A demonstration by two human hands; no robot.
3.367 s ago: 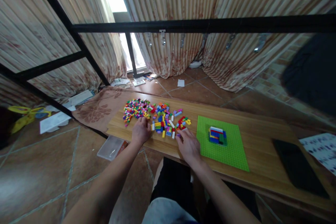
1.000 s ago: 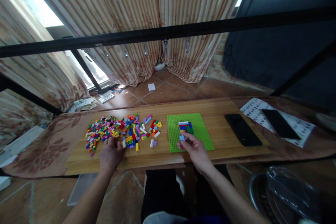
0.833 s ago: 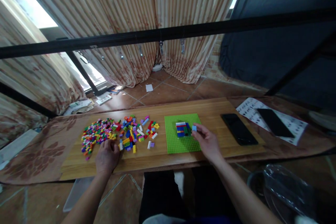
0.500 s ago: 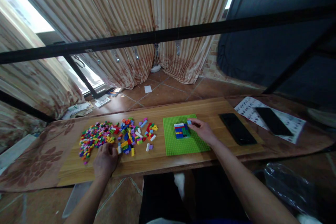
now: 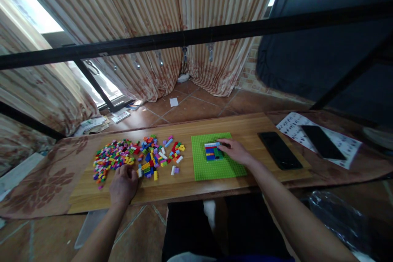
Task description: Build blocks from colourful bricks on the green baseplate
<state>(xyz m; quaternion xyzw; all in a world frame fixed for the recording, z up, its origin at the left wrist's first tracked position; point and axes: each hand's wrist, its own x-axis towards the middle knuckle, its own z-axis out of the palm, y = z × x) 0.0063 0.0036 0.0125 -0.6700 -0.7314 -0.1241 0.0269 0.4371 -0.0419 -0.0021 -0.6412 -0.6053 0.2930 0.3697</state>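
Here, brick stack [image 5: 211, 153] beside right fingers [image 5: 226, 142], blue brick [image 5: 218, 144] pinched, left fingers [image 5: 131, 171], hold unclear

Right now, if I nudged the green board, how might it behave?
The green board lies flat and looks thin, so it would probably slide rather than tip. The brick build would likely ride along; the right hand at its edge might steady it.

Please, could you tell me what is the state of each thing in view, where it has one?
Left hand: curled, beside loose bricks
Right hand: fingertips at light-blue brick
Loose bricks: scattered
Light-blue brick: at brick build; attachment unclear
Brick build: assembled, on baseplate
Green baseplate: flat
Printed sheet: partly covered
Curtains: partly open
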